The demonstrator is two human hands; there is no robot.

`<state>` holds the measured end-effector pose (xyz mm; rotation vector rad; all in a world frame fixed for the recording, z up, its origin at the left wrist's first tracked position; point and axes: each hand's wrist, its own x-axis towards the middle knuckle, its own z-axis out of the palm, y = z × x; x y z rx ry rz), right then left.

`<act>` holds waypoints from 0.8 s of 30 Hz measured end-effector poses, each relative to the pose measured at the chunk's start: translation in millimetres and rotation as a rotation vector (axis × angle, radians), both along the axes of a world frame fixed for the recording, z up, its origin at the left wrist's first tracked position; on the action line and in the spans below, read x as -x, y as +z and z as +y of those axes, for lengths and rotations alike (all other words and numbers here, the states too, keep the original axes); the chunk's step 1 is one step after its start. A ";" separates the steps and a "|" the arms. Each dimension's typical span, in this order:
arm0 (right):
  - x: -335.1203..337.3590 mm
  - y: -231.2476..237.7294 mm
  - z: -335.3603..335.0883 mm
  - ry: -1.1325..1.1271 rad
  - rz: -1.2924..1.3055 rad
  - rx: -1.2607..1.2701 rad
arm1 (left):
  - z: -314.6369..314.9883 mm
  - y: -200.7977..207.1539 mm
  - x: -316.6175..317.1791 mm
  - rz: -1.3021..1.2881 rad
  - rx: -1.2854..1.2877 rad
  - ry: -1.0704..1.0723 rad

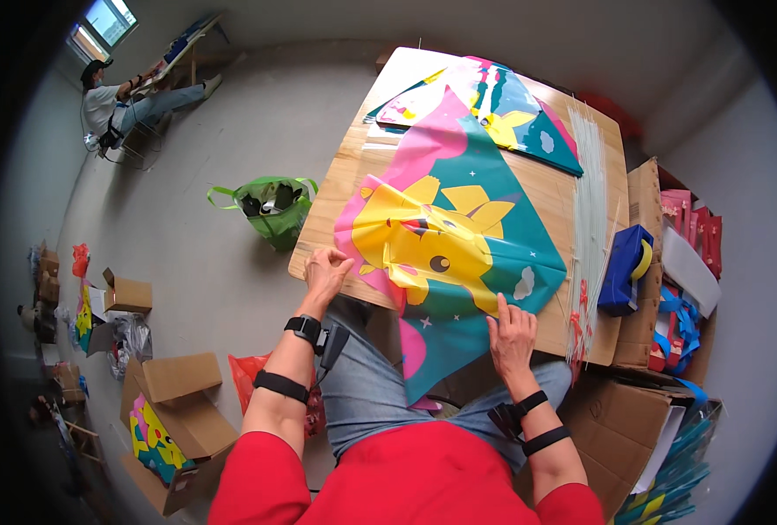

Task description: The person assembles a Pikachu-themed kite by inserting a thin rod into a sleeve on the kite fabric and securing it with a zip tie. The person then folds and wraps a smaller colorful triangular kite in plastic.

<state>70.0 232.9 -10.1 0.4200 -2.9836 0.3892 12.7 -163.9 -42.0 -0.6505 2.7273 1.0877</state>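
— what is on your far left?
— a co-worker (104,101) sits near the window (104,22), and on the floor (196,289) an open cardboard box (178,376) holds bright printed pieces (154,442).
— and nearer to you?
— a green bag (279,226) stands on the floor, just left of your wooden table (340,184).
— your left hand (325,273), then?
— it is at the pink left edge of the printed sheet (441,258), thumb and forefinger drawn close together; cannot tell whether the fingers pinch the material.
— where is that sheet lying?
— in front of you, across the table, rumpled at its yellow middle, with its near corner hanging past the table's edge. its far corner overlaps a pile of similar sheets (533,127).
— how about your right hand (514,337)?
— it rests at the sheet's near right edge, fingers loosely bent and thumb apart; whether they grip it, cannot tell.
— and past it, to your right?
— thin white rods (591,192) run along the table, a blue tape dispenser (620,280) stands beside them, and at the table's right side another cardboard box (639,262) holds red packets (712,238).
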 end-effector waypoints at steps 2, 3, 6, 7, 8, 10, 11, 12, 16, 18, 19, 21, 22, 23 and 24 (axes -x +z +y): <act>7.2 -4.3 -1.6 -0.012 0.029 0.050 | 2.9 -4.5 6.5 0.080 -0.071 0.175; 11.0 -5.4 0.4 -0.007 0.052 0.046 | 14.2 5.3 12.3 0.124 -0.111 0.255; 17.8 -13.0 5.5 0.011 0.067 0.069 | 21.8 7.2 9.2 0.052 -0.339 0.366; 17.4 -18.8 8.0 0.006 0.037 0.087 | 21.4 0.1 7.7 0.024 -0.388 0.384; 18.1 -19.1 8.4 0.003 0.006 0.107 | 18.5 -0.8 4.3 -0.011 -0.498 0.385; 21.1 -18.2 12.9 -0.018 -0.031 0.047 | 10.1 -1.3 2.8 0.180 -0.604 0.428; 20.9 -17.5 16.3 -0.036 -0.054 0.017 | 9.5 -1.9 3.4 0.269 -0.656 0.443; 19.3 -20.3 24.5 -0.056 -0.052 0.025 | 13.2 10.0 4.6 0.318 -0.760 0.504; 15.7 -18.9 43.1 -0.082 -0.099 0.020 | -0.1 30.3 -0.8 0.129 -0.534 0.401; 8.3 1.1 41.4 -0.085 -0.118 -0.010 | 2.2 26.5 -14.4 0.232 0.115 0.244; 6.0 14.1 34.9 -0.101 -0.180 -0.049 | 4.7 25.4 -21.6 0.281 0.440 0.158; 2.7 34.1 24.7 -0.159 -0.304 -0.138 | 49.6 60.9 -18.9 0.350 0.450 -0.013; 2.0 34.5 15.3 -0.157 -0.192 -0.070 | 61.8 61.4 -18.6 0.419 0.426 -0.147; 2.7 26.0 6.7 -0.101 0.065 -0.013 | 77.8 59.8 -16.2 0.492 0.394 -0.282; 7.6 34.5 -8.5 -0.032 0.128 0.031 | 100.1 53.7 -18.7 0.482 0.407 -0.416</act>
